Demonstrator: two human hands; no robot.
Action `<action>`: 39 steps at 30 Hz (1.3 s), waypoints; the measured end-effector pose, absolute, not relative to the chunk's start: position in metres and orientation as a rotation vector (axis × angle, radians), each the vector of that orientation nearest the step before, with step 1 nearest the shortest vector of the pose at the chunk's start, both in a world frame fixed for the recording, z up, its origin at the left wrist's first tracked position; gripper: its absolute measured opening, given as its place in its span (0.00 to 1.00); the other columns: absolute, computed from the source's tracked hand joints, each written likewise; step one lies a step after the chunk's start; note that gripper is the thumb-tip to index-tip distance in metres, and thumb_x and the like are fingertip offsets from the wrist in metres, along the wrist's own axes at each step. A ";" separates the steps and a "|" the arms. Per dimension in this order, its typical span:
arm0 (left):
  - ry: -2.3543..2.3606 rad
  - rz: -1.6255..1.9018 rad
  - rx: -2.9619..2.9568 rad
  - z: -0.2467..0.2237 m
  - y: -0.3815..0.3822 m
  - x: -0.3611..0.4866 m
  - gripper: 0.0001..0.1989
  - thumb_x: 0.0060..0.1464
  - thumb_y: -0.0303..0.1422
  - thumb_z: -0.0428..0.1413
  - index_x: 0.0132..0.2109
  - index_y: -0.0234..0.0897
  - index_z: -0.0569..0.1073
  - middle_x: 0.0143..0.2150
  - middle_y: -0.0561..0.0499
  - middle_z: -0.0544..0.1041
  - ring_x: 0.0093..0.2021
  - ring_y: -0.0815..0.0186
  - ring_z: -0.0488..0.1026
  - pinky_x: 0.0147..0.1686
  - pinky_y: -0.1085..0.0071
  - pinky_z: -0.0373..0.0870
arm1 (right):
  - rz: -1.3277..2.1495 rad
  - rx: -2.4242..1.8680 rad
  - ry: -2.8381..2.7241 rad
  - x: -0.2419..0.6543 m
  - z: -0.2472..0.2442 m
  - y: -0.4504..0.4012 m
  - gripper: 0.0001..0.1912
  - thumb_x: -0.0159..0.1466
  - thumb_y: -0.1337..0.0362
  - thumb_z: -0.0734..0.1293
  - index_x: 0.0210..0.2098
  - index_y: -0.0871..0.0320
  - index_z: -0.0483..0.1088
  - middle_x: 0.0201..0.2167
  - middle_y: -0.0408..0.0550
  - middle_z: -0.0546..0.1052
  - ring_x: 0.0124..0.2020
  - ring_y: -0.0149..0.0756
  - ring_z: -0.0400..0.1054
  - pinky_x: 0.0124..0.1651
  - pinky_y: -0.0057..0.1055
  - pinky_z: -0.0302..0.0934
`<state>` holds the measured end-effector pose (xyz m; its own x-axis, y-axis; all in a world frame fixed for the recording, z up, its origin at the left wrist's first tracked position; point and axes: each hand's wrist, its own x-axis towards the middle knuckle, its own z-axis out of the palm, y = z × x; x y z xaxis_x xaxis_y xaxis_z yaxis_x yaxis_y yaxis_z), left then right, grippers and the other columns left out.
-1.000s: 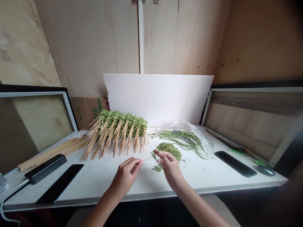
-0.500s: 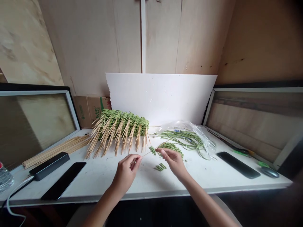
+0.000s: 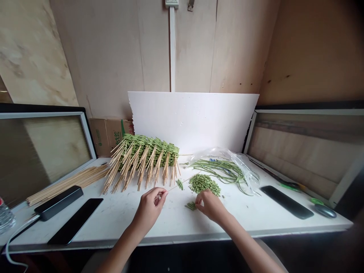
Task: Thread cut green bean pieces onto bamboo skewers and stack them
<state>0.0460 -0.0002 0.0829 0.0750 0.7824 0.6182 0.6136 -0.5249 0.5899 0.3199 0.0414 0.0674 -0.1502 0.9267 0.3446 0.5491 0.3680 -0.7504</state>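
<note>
Between its thumb and fingers, my left hand [image 3: 152, 203] pinches a thin wooden skewer [image 3: 170, 188] that points up to the right. Several short green pieces [image 3: 179, 184] are threaded on it near the middle. My right hand [image 3: 209, 204] is lowered to a small group of cut green pieces [image 3: 190, 205] on the table, fingers pressed together; whether a piece is between them is hidden. Just behind that hand lies a pile of cut green pieces [image 3: 204, 183].
Loaded skewers [image 3: 148, 155] are stacked at the back left, with bare skewers [image 3: 68, 182] beside them. Long green stems [image 3: 218, 168] and a clear plastic bag [image 3: 250, 172] lie back right. Black phones or slabs [image 3: 76, 220] and a mouse [image 3: 325, 211] are on the white table [image 3: 159, 231].
My right hand has left the skewer's tip and moved down to the small group of pieces. The left hand still holds the skewer, now lying a little lower in angle.
</note>
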 end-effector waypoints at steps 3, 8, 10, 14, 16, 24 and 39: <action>1.420 1.420 2.172 0.084 -0.001 0.046 0.10 0.67 0.37 0.55 0.41 0.37 0.78 0.34 0.48 0.81 0.31 0.65 0.78 0.31 0.73 0.72 | 0.582 -1.281 -1.914 0.322 0.069 0.042 0.06 0.48 0.63 0.79 0.19 0.51 0.80 0.23 0.50 0.81 0.29 0.45 0.72 0.30 0.33 0.59; 1.415 1.438 2.187 0.083 0.001 0.044 0.12 0.68 0.38 0.53 0.41 0.37 0.78 0.33 0.47 0.81 0.30 0.65 0.77 0.29 0.73 0.71 | 0.775 -1.150 -1.806 0.328 0.082 0.048 0.08 0.55 0.54 0.77 0.27 0.51 0.83 0.27 0.49 0.83 0.27 0.44 0.74 0.29 0.35 0.64; 1.413 1.447 2.191 0.082 0.001 0.043 0.13 0.68 0.39 0.53 0.41 0.37 0.78 0.32 0.48 0.81 0.28 0.65 0.76 0.28 0.73 0.71 | 0.819 -1.086 -1.742 0.330 0.089 0.051 0.11 0.55 0.51 0.77 0.27 0.52 0.83 0.28 0.49 0.83 0.29 0.44 0.74 0.30 0.35 0.65; 1.417 1.446 2.185 0.081 0.002 0.043 0.12 0.67 0.39 0.54 0.40 0.38 0.78 0.32 0.49 0.81 0.28 0.65 0.76 0.29 0.73 0.71 | 0.996 -1.089 -1.492 0.334 0.094 0.057 0.17 0.54 0.47 0.78 0.32 0.55 0.83 0.27 0.47 0.82 0.25 0.37 0.71 0.25 0.30 0.61; 1.417 1.433 2.180 0.080 0.003 0.043 0.12 0.67 0.38 0.54 0.39 0.38 0.78 0.32 0.49 0.80 0.28 0.65 0.76 0.30 0.73 0.72 | 1.093 -1.066 -1.339 0.335 0.094 0.059 0.20 0.53 0.46 0.78 0.35 0.56 0.83 0.28 0.46 0.81 0.27 0.34 0.70 0.26 0.27 0.61; 1.435 1.365 2.148 0.081 0.000 0.045 0.11 0.66 0.39 0.55 0.39 0.38 0.77 0.32 0.50 0.80 0.29 0.65 0.74 0.30 0.72 0.70 | 1.432 -0.769 -0.951 0.335 0.095 0.058 0.17 0.55 0.52 0.80 0.39 0.56 0.82 0.45 0.51 0.84 0.46 0.42 0.78 0.32 0.26 0.70; 1.399 1.353 2.145 0.081 -0.001 0.049 0.10 0.66 0.37 0.55 0.39 0.37 0.78 0.32 0.50 0.79 0.28 0.67 0.72 0.28 0.74 0.66 | 1.473 -0.690 -0.884 0.335 0.089 0.062 0.12 0.59 0.58 0.79 0.40 0.57 0.82 0.41 0.49 0.85 0.47 0.39 0.80 0.31 0.20 0.72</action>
